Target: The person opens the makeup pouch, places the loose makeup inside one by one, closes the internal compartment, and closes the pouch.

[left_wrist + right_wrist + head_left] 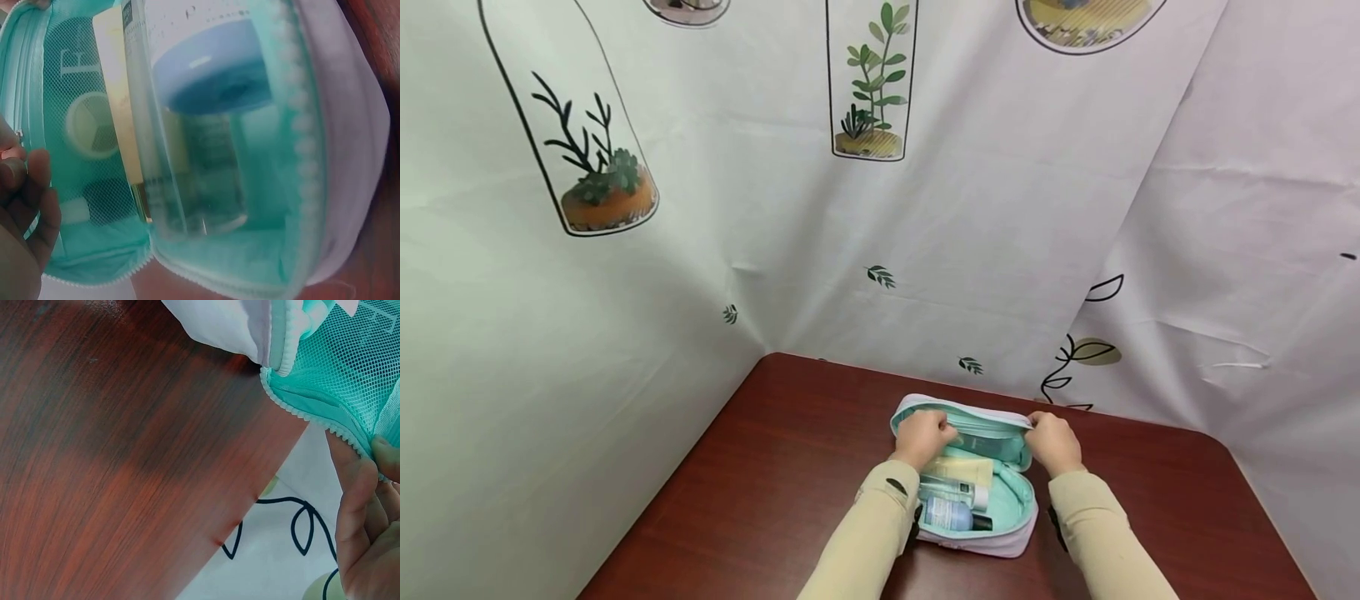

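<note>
A lilac toiletry bag (981, 546) with a mint lining lies unzipped, its lid raised at the back. My left hand (923, 437) is at the lid's inner mesh pocket (59, 156), its fingers pinching at the pocket's zipper; a small zipper pull (19, 133) shows beside the fingertips. Pinched between my right thumb and fingers is the lid's zippered edge (350, 439), at the right corner; that right hand (1054, 443) is apart from the contents. Inside the base lie a pale yellow tube (972, 471), a clear bottle (951, 490) and a blue bottle (950, 514) with a black cap.
Behind the mesh are a round pale item (92, 125) and a dark item (107, 203). The bag rests on a reddish-brown wooden table (760, 475). White printed cloth (970, 250) hangs along the table's back and left edges.
</note>
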A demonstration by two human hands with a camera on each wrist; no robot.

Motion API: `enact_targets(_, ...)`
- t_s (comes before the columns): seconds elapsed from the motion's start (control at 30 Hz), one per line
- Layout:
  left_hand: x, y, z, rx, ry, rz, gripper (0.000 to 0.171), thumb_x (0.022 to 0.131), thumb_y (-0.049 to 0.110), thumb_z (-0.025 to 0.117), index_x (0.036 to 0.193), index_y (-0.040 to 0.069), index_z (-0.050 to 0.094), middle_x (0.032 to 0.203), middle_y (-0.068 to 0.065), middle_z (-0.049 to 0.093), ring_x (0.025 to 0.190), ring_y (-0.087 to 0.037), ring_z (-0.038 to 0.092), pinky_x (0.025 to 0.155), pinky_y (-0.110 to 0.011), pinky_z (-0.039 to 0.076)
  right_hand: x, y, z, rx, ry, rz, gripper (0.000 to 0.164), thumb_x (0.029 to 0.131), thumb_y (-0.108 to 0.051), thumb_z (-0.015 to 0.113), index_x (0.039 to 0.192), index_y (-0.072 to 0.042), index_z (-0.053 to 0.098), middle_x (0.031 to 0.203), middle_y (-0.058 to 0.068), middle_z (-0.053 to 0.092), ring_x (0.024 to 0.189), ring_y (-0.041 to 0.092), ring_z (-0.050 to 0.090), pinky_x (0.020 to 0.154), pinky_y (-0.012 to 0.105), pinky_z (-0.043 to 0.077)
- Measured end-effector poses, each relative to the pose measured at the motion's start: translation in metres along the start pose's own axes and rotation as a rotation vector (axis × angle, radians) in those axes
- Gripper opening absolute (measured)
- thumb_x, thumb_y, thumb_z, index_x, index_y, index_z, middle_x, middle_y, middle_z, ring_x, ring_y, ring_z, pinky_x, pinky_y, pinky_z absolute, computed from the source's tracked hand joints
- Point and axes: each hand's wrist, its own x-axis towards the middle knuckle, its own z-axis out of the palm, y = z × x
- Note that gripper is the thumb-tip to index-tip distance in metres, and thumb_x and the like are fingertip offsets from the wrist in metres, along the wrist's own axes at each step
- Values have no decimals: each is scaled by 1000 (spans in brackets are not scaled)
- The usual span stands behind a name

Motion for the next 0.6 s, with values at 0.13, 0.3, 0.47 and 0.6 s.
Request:
enact_targets(0.13, -2, -3, -5, 17, 23, -14, 37, 77, 12, 54, 58, 20, 24, 52, 7, 14, 51, -10, 10, 47, -26, 12, -1, 0, -1, 0, -2, 3, 30, 79, -1, 52, 106, 7, 63, 100, 25, 63, 72, 27, 56, 61, 43, 45)
enact_targets(0.3, -4, -9, -7, 54, 65, -24, 35, 75, 11, 53, 59, 20, 23, 54, 7, 13, 53, -10, 9, 50, -26, 13, -1, 0, -2, 0, 3, -1, 29, 79, -1, 51, 104, 6, 63, 97, 24, 63, 69, 26, 54, 58, 41, 44)
enact_targets(0.47, -5, -13, -7, 20, 66, -35, 34, 76, 11, 53, 59, 20, 25, 53, 7, 14, 52, -10, 11, 49, -26, 15, -2, 0, -1, 1, 2, 5, 29, 79, 0, 51, 104, 6, 63, 96, 24, 63, 68, 26, 53, 58, 40, 43)
enact_targets(0.6, -6, -16, -7, 14, 73, -32, 34, 78, 12, 53, 59, 20, 26, 52, 7, 15, 51, -10, 12, 49, -26, 16, -2, -1, -1, 2, 1, 6, 30, 79, 0, 51, 106, 7, 62, 99, 25, 63, 71, 27, 56, 60, 42, 45)
